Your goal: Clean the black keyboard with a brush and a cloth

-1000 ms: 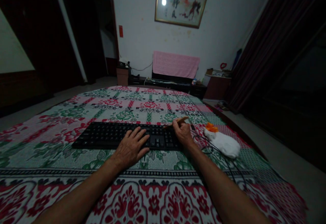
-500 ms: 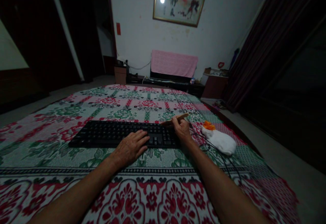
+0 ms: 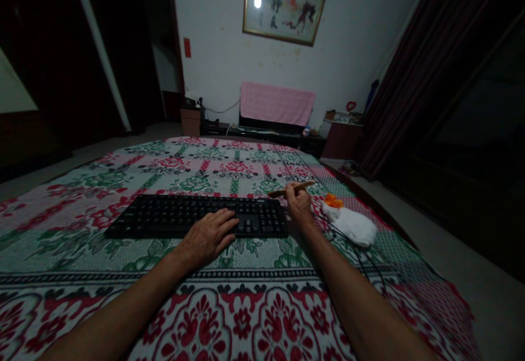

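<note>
Dim, pale-walled, the room holds a pink, rough-textured towel (image 3: 279, 102) well beyond the long black plastic keyboard (image 3: 159, 216), which lies on a woven cloth (image 3: 254, 262) patterned with red and green flowers. The keyboard's long axis runs crosswise before the person; its numeric-pad end lies just left of the right hand (image 3: 300, 207), the nearer hand to that end. That hand grips a slim, tan, wooden-looking stick (image 3: 305, 185) between thumb and fingers, the stick slanting crosswise with its darker tip by the keyboard's far right corner; whether they touch, I cannot tell. The left hand (image 3: 209, 232) rests palm down across the keyboard's near edge, fingers slightly spread, gripping nothing visible. Right of the keyboard sit a soft, rounded white bundle (image 3: 356, 228) with a crumpled orange tuft (image 3: 333, 201) and a thin, looping black cable (image 3: 363, 265).
</note>
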Available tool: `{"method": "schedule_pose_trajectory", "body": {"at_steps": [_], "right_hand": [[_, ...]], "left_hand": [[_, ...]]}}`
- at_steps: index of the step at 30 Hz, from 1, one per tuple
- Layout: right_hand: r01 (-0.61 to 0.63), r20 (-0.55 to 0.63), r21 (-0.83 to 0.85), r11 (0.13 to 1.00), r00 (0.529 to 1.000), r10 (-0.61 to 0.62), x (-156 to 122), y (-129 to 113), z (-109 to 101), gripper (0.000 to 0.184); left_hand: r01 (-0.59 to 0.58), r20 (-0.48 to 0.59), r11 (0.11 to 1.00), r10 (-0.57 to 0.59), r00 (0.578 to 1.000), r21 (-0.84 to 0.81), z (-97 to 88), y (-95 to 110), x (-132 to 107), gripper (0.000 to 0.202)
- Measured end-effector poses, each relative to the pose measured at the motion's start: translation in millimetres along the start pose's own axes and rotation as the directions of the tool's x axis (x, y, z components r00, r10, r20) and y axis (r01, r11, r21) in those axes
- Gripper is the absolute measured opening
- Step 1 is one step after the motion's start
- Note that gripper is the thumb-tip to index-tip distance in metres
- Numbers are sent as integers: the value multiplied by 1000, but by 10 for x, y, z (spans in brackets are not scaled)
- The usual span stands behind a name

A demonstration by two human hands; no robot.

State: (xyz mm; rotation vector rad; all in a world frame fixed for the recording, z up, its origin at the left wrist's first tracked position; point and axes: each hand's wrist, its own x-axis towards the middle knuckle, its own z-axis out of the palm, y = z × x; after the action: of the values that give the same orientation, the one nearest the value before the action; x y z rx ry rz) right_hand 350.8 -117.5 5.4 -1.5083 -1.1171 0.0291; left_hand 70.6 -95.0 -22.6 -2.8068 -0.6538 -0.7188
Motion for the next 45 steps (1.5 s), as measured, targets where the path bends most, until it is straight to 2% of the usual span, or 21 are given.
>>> {"method": "schedule_pose_trajectory", "body": {"at_steps": [3, 6, 8, 11, 13, 15, 19, 23, 28, 31, 35, 38, 45], "right_hand": [[21, 141, 121, 992, 989, -38, -76, -70, 86, 34], [70, 224, 70, 995, 971, -84, -103, -67, 116, 31], [76, 216, -39, 996, 974, -66, -86, -38, 100, 32], [18, 113, -179, 984, 994, 2, -41, -3, 56, 35], [-29, 33, -180, 983, 999, 35, -22, -5, 36, 38], [-55, 5, -95, 994, 998, 56, -25, -27, 36, 39], [-20, 119, 90, 996, 993, 9, -73, -75, 76, 38], [35, 240, 75, 997, 969, -52, -107, -77, 56, 38], [51, 178, -19, 999, 983, -47, -95, -130, -21, 36], [39, 166, 103, 994, 985, -56, -90, -198, 3, 36], [32, 270, 274, 961, 957, -109, -104, -236, 102, 39], [62, 334, 261, 963, 930, -150, -122, -212, 164, 40], [177, 367, 116, 977, 907, -208, -132, -238, 142, 41]], "left_hand": [[-2, -16, 1000, 2, 1000, -17, 11, -2, -2, 36], [2, -24, 1000, -2, 1000, -22, 18, -3, -4, 36], [6, -22, 1000, -7, 1000, -18, 19, -5, -6, 37], [13, -8, 1000, -13, 1000, -6, 14, -6, -8, 37], [12, 1, 1000, -12, 1000, 0, 12, -6, -9, 37], [10, 1, 1000, -10, 1000, 0, 12, -7, -8, 37], [12, 4, 1000, -12, 1000, 1, 17, -9, -6, 37], [7, -1, 1000, -7, 1000, -6, 22, -14, -8, 37], [18, -2, 1000, -18, 1000, -10, 2, 1, -10, 37], [19, 6, 1000, -19, 1000, -5, -9, 9, -4, 36], [2, 7, 1000, -2, 1000, -6, 2, -1, 3, 37], [5, 15, 1000, -5, 1000, -1, 5, -3, 4, 37], [3, 6, 1000, -3, 1000, -14, 1, -1, 5, 37]]}}
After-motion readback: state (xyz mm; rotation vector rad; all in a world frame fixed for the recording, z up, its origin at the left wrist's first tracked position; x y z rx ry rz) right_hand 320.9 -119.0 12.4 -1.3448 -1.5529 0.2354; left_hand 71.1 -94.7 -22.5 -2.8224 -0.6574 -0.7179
